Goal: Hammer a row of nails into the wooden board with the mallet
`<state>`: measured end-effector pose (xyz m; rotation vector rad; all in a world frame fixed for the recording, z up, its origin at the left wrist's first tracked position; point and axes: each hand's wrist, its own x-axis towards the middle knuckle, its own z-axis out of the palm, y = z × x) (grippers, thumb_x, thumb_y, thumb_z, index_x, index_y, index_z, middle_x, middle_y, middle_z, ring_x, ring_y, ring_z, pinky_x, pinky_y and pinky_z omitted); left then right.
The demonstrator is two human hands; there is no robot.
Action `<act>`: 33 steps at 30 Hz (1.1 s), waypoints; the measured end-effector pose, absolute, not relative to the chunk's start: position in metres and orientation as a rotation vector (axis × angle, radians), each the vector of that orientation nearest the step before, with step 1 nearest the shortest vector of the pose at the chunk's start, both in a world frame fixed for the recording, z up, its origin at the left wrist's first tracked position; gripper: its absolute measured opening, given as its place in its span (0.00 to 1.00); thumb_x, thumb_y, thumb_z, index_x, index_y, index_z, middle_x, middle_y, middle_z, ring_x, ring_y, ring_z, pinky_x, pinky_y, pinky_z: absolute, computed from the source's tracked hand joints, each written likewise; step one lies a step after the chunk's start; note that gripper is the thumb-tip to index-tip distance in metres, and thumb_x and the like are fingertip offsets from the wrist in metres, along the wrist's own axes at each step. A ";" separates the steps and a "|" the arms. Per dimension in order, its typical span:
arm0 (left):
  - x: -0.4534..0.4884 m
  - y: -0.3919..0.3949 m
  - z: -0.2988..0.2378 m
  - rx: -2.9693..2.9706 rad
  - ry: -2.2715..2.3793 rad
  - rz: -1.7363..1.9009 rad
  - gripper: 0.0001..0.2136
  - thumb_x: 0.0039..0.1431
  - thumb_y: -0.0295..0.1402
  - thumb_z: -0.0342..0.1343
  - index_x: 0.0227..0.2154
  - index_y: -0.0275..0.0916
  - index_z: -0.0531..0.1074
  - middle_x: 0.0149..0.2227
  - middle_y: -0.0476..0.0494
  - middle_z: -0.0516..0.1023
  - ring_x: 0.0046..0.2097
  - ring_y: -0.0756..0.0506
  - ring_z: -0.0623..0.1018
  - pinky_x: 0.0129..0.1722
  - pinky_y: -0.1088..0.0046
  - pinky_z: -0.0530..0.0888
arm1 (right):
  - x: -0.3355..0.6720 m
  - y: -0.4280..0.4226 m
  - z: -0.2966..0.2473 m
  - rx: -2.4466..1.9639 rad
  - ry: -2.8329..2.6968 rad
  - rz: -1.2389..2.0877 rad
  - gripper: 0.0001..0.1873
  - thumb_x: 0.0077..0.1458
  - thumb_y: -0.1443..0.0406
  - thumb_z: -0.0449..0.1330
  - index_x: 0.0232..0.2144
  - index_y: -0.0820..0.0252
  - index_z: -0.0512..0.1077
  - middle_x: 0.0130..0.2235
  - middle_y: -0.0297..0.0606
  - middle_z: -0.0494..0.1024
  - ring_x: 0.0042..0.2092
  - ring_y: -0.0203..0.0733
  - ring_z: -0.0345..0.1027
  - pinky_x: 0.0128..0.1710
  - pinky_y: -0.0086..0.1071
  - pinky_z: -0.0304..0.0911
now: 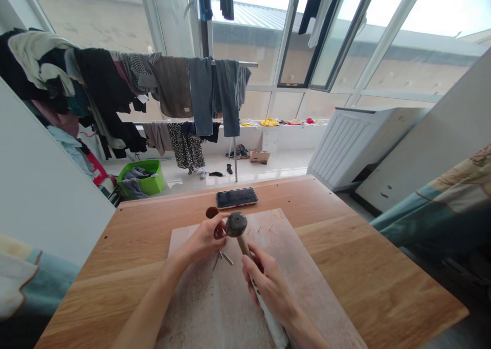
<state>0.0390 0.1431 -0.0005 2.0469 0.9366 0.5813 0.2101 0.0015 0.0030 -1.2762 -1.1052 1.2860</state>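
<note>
My right hand (266, 282) is wrapped round the pale handle of a mallet (237, 224), whose dark, blunt head is raised over the board. Close to the left of that head, my left hand (209, 236) has its thumb and fingertips pinched together. The mallet head partly covers these fingertips, and what they hold cannot be made out. Under both hands lies a flat, worn wooden board (215, 313). A few loose nails (227, 258) rest on it just below my left hand. Farther right, several thin nails (260, 230) stick up from the board.
The board rests on a wooden table (337, 236). Beyond it lie a black phone (237, 198) and a small round brown thing (211, 213). Past the table are a green tub (153, 182) with cloth inside, a laundry rack with clothes (201, 95) and a white ribbed cabinet (341, 142).
</note>
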 end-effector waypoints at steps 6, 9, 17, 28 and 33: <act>0.016 0.141 0.017 2.281 1.090 0.260 0.07 0.51 0.36 0.59 0.31 0.40 0.69 0.35 0.49 0.70 0.33 0.47 0.71 0.33 0.73 0.67 | 0.214 0.000 0.005 -1.211 -0.953 1.232 0.27 0.60 0.47 0.59 0.50 0.62 0.69 0.23 0.22 0.64 0.14 0.26 0.55 0.11 0.20 0.53; 0.015 0.136 0.022 2.281 1.211 0.102 0.09 0.53 0.39 0.59 0.26 0.41 0.68 0.28 0.50 0.72 0.30 0.46 0.71 0.28 0.72 0.61 | 0.216 -0.001 0.005 -1.202 -0.917 1.214 0.28 0.59 0.46 0.59 0.50 0.62 0.69 0.23 0.23 0.65 0.14 0.26 0.55 0.11 0.20 0.54; 0.045 0.113 0.034 2.405 1.354 0.000 0.04 0.51 0.25 0.54 0.26 0.40 0.67 0.30 0.47 0.76 0.32 0.45 0.74 0.28 0.71 0.60 | 0.215 -0.001 0.002 -1.205 -0.902 1.217 0.29 0.59 0.46 0.60 0.50 0.63 0.69 0.23 0.23 0.65 0.14 0.25 0.56 0.10 0.20 0.53; 0.035 0.133 0.029 2.374 1.125 0.387 0.09 0.50 0.20 0.51 0.30 0.38 0.72 0.32 0.45 0.78 0.35 0.45 0.77 0.36 0.73 0.71 | 0.215 -0.001 0.003 -1.214 -0.897 1.217 0.29 0.58 0.46 0.60 0.50 0.63 0.70 0.23 0.23 0.66 0.14 0.25 0.55 0.10 0.20 0.54; 0.019 0.150 0.019 1.990 0.945 0.604 0.06 0.54 0.33 0.57 0.32 0.37 0.75 0.33 0.46 0.80 0.36 0.47 0.78 0.39 0.71 0.75 | 0.214 -0.002 0.003 -1.211 -0.904 1.225 0.29 0.58 0.46 0.61 0.50 0.62 0.70 0.23 0.23 0.65 0.14 0.25 0.55 0.10 0.20 0.54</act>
